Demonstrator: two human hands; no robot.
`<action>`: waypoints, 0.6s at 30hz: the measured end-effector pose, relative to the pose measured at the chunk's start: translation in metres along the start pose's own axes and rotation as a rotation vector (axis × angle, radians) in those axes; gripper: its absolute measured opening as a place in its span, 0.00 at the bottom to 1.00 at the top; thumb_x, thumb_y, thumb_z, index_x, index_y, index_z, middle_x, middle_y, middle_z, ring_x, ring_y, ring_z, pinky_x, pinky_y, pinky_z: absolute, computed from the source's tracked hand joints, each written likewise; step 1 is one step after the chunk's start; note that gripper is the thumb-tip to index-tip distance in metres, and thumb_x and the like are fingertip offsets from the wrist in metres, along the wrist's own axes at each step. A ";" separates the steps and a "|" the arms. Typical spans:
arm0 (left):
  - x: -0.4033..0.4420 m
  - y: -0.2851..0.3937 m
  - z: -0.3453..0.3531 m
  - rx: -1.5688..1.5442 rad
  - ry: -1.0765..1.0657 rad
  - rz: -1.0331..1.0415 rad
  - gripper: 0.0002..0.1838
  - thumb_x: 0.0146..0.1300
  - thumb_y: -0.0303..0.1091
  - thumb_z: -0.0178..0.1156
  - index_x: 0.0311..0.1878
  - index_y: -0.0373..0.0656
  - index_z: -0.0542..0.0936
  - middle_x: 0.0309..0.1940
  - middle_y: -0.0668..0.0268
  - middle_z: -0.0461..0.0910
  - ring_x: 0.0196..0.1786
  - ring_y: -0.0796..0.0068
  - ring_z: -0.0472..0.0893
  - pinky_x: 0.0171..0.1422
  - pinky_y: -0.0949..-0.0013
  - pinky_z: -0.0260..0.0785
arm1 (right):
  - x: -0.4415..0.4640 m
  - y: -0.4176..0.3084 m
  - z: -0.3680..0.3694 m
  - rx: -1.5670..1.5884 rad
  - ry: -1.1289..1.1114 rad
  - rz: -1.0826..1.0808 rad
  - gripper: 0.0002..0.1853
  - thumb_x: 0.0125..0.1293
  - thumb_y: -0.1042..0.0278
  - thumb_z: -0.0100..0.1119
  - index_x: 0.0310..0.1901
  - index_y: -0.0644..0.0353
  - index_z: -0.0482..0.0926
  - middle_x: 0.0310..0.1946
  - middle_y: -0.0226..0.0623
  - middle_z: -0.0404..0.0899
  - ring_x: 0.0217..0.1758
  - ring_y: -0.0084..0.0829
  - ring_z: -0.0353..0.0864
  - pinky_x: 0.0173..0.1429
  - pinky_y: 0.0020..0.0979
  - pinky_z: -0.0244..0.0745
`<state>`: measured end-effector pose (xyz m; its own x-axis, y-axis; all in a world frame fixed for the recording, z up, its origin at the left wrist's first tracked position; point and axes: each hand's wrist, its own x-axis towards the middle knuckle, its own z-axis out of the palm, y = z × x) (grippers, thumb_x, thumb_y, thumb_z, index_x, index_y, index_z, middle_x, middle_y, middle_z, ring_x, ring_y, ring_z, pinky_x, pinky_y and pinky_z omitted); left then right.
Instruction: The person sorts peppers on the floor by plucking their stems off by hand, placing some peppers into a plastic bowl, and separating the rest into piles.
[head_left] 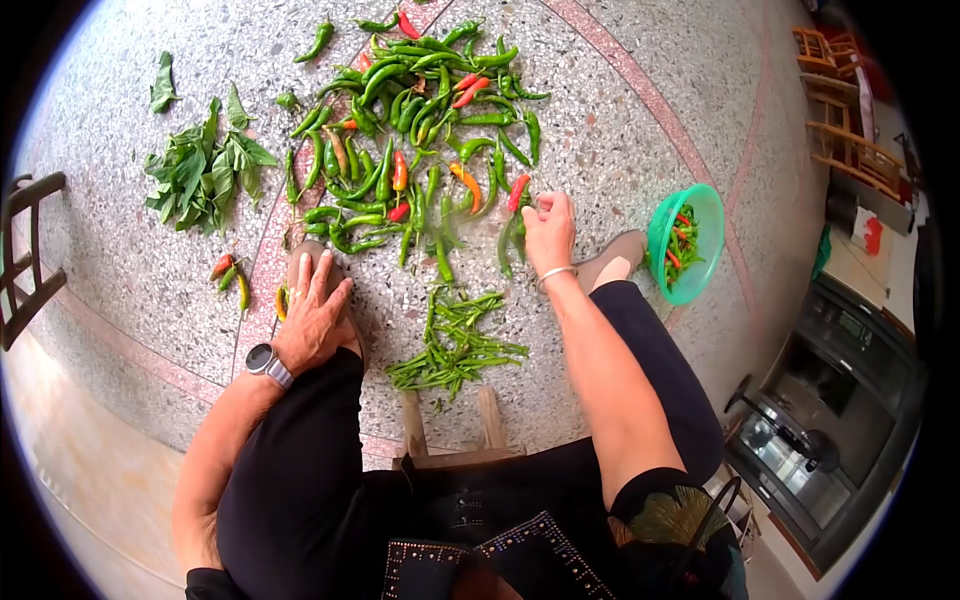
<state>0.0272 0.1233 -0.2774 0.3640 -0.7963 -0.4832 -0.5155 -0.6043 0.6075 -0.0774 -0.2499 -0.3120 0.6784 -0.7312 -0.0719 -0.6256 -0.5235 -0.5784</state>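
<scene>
Red and green pieces sat in the translucent green plastic bowl, while a large heap of glossy green-and-red chillies remained on the speckled stone floor, a green chilli in the right hand's pinched grip, the left hand spread on one brown shoe, the other shoe between heap and bowl.

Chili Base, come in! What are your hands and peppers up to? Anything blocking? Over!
Right hand: at a green chili pepper, grip unclear. Left hand: open, resting on left shoe. Chili pile: spread across floor. Nothing visibly blocking it.
</scene>
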 end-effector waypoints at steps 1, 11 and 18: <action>0.000 0.000 0.000 0.008 -0.006 -0.005 0.45 0.45 0.35 0.74 0.70 0.43 0.66 0.77 0.41 0.41 0.77 0.27 0.39 0.78 0.36 0.45 | 0.004 0.006 0.003 -0.009 0.043 0.069 0.12 0.55 0.72 0.67 0.40 0.63 0.77 0.37 0.47 0.77 0.44 0.46 0.78 0.49 0.42 0.73; 0.003 0.004 -0.001 0.032 -0.051 -0.032 0.46 0.45 0.36 0.73 0.70 0.40 0.65 0.77 0.40 0.39 0.77 0.25 0.39 0.78 0.36 0.45 | 0.034 0.066 0.020 0.056 -0.038 0.378 0.13 0.55 0.64 0.65 0.38 0.62 0.79 0.32 0.49 0.83 0.37 0.47 0.84 0.46 0.42 0.76; 0.007 0.007 -0.002 0.088 -0.084 -0.053 0.45 0.46 0.36 0.73 0.70 0.40 0.66 0.77 0.39 0.38 0.77 0.25 0.38 0.78 0.36 0.45 | 0.035 0.009 0.025 0.098 -0.327 0.424 0.15 0.54 0.61 0.73 0.34 0.64 0.81 0.28 0.40 0.84 0.30 0.35 0.82 0.40 0.36 0.76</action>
<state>0.0276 0.1133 -0.2756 0.3282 -0.7560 -0.5664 -0.5646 -0.6377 0.5240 -0.0492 -0.2690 -0.3400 0.4684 -0.6869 -0.5556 -0.8422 -0.1570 -0.5158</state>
